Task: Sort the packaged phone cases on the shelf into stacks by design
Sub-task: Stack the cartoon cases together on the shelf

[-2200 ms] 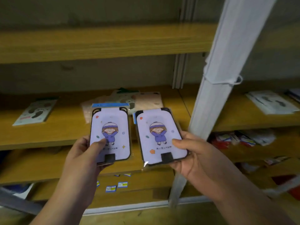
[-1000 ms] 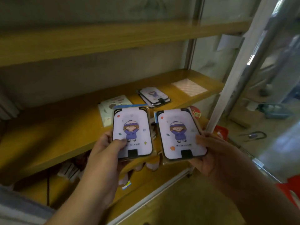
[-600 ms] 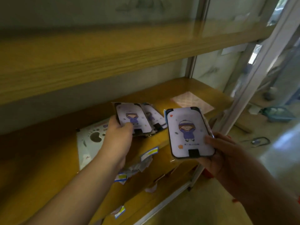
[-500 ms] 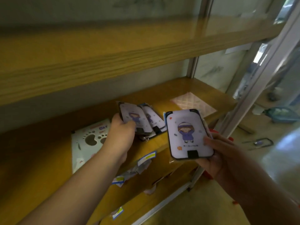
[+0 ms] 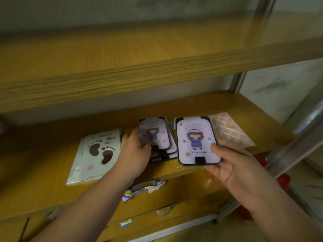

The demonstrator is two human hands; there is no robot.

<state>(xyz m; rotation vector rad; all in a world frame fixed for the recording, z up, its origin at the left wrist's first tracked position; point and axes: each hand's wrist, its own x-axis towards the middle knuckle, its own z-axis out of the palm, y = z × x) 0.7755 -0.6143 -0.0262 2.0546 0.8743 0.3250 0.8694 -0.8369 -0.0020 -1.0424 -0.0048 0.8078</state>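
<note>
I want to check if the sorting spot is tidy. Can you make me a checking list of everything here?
Surface: wooden shelf, another board close above it.
Job's things: stack of purple cartoon-girl cases on the shelf; one matching case held beside it; footprint-design pack lying flat to the left.
Clutter: quilted clear packet at the right; loose labels on the shelf below.
Grippers: left hand grips the stack's top case; right hand holds the single case.
Cables: nothing seen.
Surroundings: metal shelf post, something red behind it.
</note>
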